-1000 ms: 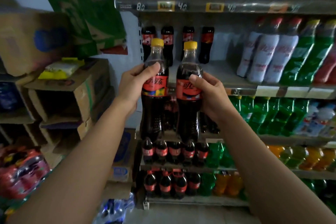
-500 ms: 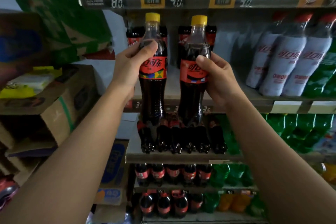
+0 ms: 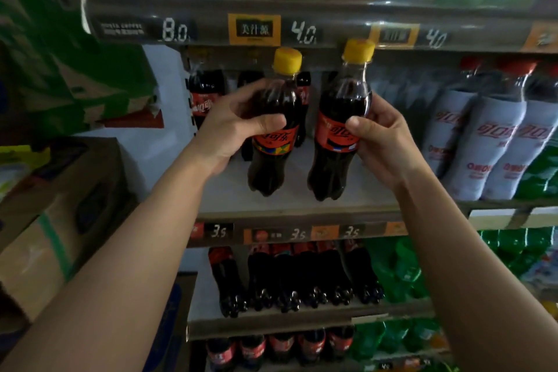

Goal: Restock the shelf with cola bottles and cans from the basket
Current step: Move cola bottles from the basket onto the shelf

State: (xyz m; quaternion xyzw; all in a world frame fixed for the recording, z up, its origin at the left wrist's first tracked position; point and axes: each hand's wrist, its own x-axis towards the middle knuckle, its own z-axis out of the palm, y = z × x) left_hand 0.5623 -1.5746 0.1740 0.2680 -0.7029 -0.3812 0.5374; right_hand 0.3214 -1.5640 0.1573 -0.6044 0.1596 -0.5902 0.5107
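Observation:
I hold two cola bottles with yellow caps and red labels over the white shelf board (image 3: pixel 290 202). My left hand (image 3: pixel 232 127) grips the left cola bottle (image 3: pixel 273 166) around its upper body. My right hand (image 3: pixel 380 142) grips the right cola bottle (image 3: pixel 335 160) at its label. Both bottles stand upright, their bases at or just above the board; I cannot tell if they touch it. Behind them at the shelf's back stand dark cola bottles (image 3: pixel 205 96). The basket is out of view.
White-labelled bottles (image 3: pixel 483 142) and green bottles fill the same shelf to the right. The price rail (image 3: pixel 271 30) of the shelf above hangs just over the yellow caps. Lower shelves hold small cola bottles (image 3: pixel 290 278). Cardboard boxes (image 3: pixel 60 214) are stacked on the left.
Both hands have carried the bottles forward and down from in front of the shelf to the shelf board. The view has come closer to the shelf.

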